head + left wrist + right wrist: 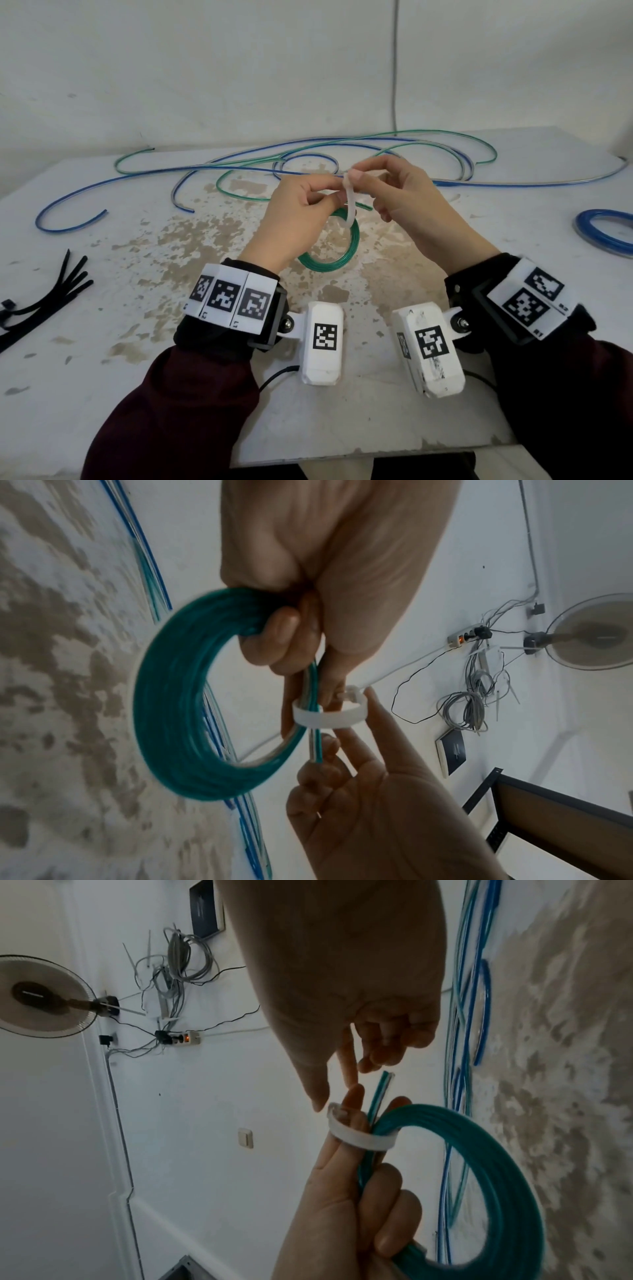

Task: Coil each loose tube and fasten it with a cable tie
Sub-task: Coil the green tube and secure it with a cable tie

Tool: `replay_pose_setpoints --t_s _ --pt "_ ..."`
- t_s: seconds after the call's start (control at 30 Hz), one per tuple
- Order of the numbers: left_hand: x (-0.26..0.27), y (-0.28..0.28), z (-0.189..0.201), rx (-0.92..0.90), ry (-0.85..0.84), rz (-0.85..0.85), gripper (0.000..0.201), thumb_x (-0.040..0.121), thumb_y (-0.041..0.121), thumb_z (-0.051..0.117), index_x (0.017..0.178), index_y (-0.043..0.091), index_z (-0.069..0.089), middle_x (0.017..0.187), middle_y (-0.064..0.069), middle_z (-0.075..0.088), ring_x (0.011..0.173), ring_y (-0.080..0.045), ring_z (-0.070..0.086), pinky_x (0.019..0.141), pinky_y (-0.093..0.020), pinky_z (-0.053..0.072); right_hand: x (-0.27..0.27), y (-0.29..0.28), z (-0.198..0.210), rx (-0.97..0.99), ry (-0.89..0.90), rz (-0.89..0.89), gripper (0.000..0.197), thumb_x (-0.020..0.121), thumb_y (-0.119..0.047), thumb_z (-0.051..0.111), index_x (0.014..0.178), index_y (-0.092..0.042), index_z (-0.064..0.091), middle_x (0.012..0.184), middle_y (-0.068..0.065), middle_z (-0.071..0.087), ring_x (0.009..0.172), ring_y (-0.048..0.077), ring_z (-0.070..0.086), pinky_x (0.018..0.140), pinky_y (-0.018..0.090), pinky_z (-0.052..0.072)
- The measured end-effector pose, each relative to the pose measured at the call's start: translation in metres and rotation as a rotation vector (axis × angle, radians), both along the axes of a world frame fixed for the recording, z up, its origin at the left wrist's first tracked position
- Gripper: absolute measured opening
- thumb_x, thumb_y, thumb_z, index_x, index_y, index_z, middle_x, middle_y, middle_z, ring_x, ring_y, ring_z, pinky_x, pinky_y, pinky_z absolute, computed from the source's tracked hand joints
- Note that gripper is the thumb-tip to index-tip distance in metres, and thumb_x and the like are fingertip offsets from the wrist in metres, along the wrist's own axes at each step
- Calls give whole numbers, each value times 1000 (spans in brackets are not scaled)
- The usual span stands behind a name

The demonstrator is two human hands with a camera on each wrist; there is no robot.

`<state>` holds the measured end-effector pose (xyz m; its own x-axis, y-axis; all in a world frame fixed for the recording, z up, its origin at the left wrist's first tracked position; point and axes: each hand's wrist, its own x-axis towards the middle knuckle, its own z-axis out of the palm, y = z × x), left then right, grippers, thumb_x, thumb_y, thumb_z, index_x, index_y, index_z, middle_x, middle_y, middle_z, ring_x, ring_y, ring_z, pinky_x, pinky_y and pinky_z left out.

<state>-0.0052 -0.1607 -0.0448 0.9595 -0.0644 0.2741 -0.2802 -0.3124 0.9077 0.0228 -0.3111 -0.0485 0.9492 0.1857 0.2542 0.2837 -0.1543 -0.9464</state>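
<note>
A green tube wound into a coil (330,258) hangs from my left hand (298,212), which grips it at the top. In the wrist views, a white cable tie (329,715) (359,1137) loops loosely around the coil's strands (164,696) and one left finger. One cut end of the tube (383,1080) sticks up past the loop. My right hand (411,195) pinches the tie (349,202) near its head between thumb and forefinger. Both hands are held above the table's middle.
Loose blue tubes (513,184) and green tubes (118,166) sprawl across the back of the stained white table (171,342). A coiled blue tube (603,236) lies at the right edge. Several black cable ties (44,301) lie at the left edge.
</note>
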Motion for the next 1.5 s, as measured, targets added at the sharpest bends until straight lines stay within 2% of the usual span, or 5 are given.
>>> replay_pose_setpoints --t_s 0.33,0.5,0.63,0.93,1.5 --pt "4 4 -3 63 56 -56 18 96 18 56 98 32 67 72 -8 71 38 -12 27 45 -28 27 8 -12 4 140 200 84 15 91 -19 61 78 -20 68 83 -5 68 81 9 59 75 23 41" --pt "2 8 2 76 56 -123 23 98 16 51 99 31 69 90 -26 68 36 -10 26 41 -25 25 9 -12 7 213 235 115 18 92 -15 59 75 -17 63 77 -5 68 78 8 61 78 25 43" --pt "1 12 5 76 74 -162 22 98 15 51 98 27 69 61 1 59 38 -9 28 39 -21 27 9 -14 8 240 233 114 17 92 -15 59 75 -16 62 75 -6 65 77 8 59 77 24 44" --pt "2 6 5 -42 159 -235 25 101 16 45 85 11 63 59 2 50 38 -7 24 40 -19 20 16 -25 12 449 223 -143 22 93 -12 58 72 -17 57 79 -7 62 71 7 56 66 22 51" --pt "7 2 -6 -185 161 -148 21 99 16 48 94 19 68 56 1 41 37 -5 23 41 -22 16 6 -8 0 276 251 160 23 91 -14 62 69 -15 54 68 -4 61 65 6 59 62 24 55"
